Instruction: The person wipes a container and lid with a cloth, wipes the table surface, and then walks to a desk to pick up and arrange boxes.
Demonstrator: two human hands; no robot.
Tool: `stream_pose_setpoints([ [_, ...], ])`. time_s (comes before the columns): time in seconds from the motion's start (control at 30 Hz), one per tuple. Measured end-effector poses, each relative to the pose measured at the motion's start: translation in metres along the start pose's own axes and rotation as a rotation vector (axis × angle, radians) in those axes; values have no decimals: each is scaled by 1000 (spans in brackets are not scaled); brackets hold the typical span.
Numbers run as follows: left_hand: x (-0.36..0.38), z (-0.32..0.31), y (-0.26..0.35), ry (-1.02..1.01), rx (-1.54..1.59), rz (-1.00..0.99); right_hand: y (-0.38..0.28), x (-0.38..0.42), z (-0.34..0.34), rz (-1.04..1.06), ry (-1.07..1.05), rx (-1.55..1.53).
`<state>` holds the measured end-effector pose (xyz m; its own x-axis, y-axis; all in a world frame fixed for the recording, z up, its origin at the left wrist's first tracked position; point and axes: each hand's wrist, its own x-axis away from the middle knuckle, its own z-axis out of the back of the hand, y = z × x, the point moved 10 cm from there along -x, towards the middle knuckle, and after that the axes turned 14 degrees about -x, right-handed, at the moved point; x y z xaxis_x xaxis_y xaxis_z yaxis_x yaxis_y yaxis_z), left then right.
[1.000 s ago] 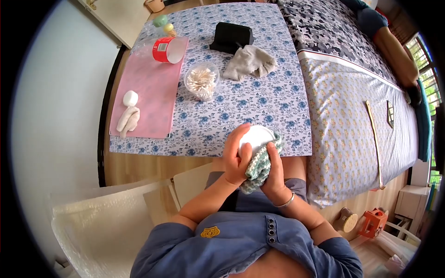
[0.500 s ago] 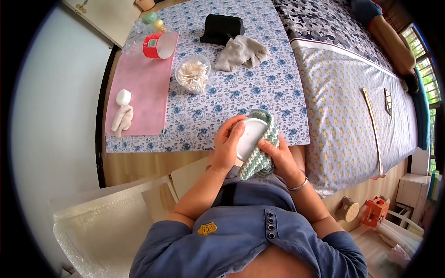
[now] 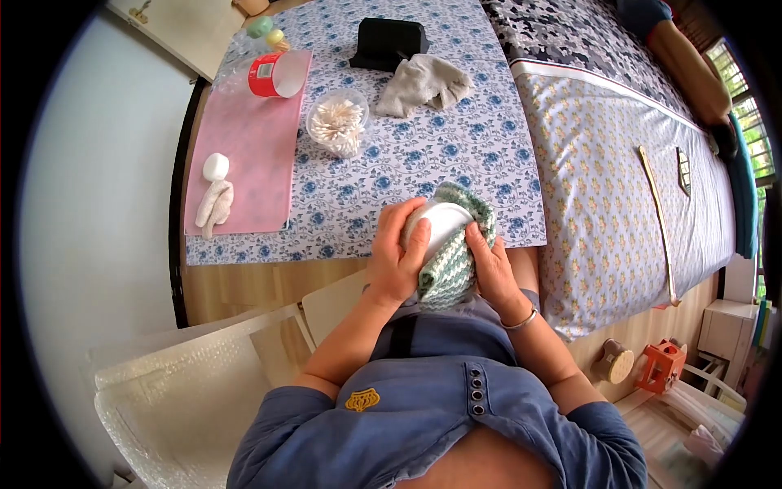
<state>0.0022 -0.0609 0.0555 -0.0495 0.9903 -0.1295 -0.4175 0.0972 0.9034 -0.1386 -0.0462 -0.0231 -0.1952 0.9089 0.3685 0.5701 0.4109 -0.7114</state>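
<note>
A round white disc, like a lid or the base of a tub [image 3: 442, 223], is held just past the table's front edge, above my lap. My left hand [image 3: 397, 254] is closed round its left side, the thumb on its face. A green-and-white knitted piece [image 3: 450, 273] wraps the right and lower sides of the disc. My right hand [image 3: 491, 267] grips that knitted piece from the right, with the thumb on top and the other fingers partly hidden. What lies under the knit cannot be seen.
On the flower-print table [image 3: 407, 175] stand a tub of cotton swabs [image 3: 338, 124], a grey cloth [image 3: 425, 84], a black stand [image 3: 389, 43] and a red-and-white roll [image 3: 279, 76]. A pink mat [image 3: 248, 130] carries a white round item [image 3: 216, 167]. A bed [image 3: 603, 196] adjoins on the right.
My left hand has shifted a little left and wraps further round the white disc. My right hand has moved slightly up and right along the knitted piece, and the disc has turned a little.
</note>
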Motion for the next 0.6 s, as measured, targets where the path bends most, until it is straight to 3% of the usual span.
stream_pose_setpoints([
  [0.07,0,0,-5,-2,2,-3,2,3,-12,-67,-110,33],
  [0.2,0,-1,-9,-8,-39,-49,-15,10,-37,105,-272,191],
  [0.27,1,-4,-3,-29,-114,-82,-18,8,-35,141,-251,211],
  [0.37,5,-13,0,-99,-195,-93,-29,5,-34,171,-177,500],
  [0.6,9,-15,-2,-78,2,-71,-28,-6,-29,177,-112,428],
])
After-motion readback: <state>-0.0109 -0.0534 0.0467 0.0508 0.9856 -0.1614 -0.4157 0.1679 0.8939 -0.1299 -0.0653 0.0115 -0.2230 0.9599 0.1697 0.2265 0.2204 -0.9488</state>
